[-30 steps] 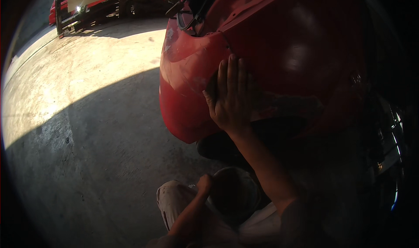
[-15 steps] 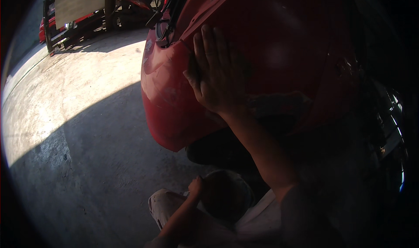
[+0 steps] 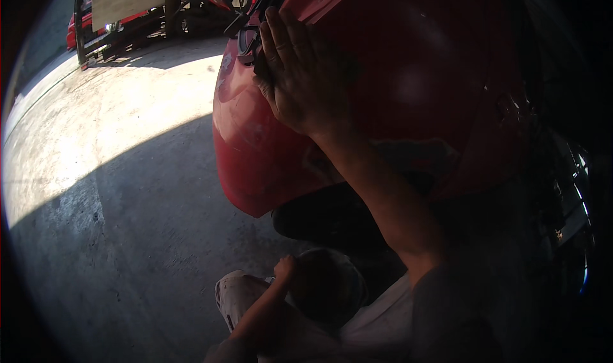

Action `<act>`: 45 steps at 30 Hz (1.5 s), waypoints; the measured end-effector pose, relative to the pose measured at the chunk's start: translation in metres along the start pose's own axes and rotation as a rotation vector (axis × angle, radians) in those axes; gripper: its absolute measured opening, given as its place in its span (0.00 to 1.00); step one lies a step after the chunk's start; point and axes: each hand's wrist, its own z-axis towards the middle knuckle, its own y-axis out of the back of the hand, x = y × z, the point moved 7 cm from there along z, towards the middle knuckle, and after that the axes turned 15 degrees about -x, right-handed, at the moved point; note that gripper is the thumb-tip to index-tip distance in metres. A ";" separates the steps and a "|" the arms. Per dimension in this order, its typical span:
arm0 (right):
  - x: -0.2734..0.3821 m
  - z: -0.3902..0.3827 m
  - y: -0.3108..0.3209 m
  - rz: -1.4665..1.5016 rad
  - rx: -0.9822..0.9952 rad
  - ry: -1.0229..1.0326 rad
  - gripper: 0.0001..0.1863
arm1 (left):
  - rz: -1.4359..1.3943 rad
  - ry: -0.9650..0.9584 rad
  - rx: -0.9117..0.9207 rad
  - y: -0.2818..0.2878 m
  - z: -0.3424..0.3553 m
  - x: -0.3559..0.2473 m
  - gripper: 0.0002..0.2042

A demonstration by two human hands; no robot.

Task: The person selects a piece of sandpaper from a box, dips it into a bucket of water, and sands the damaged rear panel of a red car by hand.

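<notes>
One flat right hand (image 3: 301,82) covers a stiff-looking car panel (image 3: 412,75), best gripped edgewise; my left hand (image 3: 285,268) curls, both holds unclear.

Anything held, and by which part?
Cannot tell: right hand lies over the red car panel, palm hidden; left hand is at the edge of the bucket, grip unclear.

Right arm extended well forward. Right forearm (image 3: 377,181) bare, slanting up and left out of a dark sleeve (image 3: 440,309). Wrist close to straight. Right grip (image 3: 300,85) flat, back of hand uppermost; fingers (image 3: 280,38) long, extended, near one another; thumb (image 3: 264,90) apart, leftward. Left forearm (image 3: 263,313) bare, low, angled up and right. Left grip (image 3: 285,269) curled, finger detail lost in shade.
</notes>
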 end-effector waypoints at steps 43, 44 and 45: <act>-0.104 0.060 0.048 0.013 -0.184 0.067 0.38 | 0.033 -0.127 0.086 -0.009 0.013 0.001 0.19; -0.116 0.064 0.052 -0.083 -0.275 0.014 0.36 | 0.049 -0.136 0.107 -0.011 0.013 0.002 0.21; -0.129 0.064 0.057 -0.180 -0.363 -0.043 0.34 | 0.028 -0.134 0.095 -0.010 0.013 0.001 0.21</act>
